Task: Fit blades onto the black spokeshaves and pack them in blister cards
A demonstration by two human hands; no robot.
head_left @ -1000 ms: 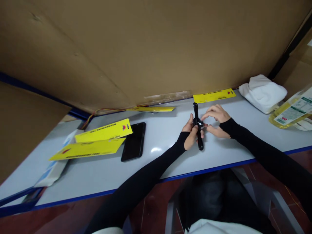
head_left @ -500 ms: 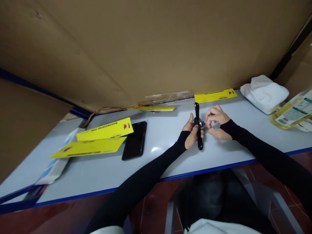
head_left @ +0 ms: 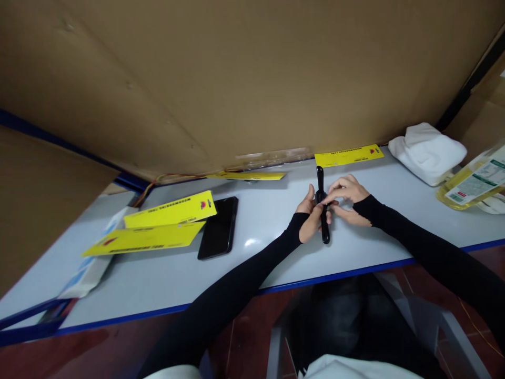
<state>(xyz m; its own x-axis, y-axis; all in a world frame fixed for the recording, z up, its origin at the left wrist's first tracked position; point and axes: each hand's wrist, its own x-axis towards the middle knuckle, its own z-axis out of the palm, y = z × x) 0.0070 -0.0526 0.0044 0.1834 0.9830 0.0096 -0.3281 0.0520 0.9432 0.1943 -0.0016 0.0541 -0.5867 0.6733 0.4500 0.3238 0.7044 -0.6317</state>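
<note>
One tool [head_left: 320, 195] (long axis wallward)

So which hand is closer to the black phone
Left. The left hand is right of the black phone, holding the black tool; the right hand is farther right, touching the same tool.

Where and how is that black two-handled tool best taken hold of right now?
Probably by the far handle of the black tool, coming from the far side: that slim, rounded end sticks out free toward the brown panel, while the left hand holds the middle and the right hand has fingers there.
</note>
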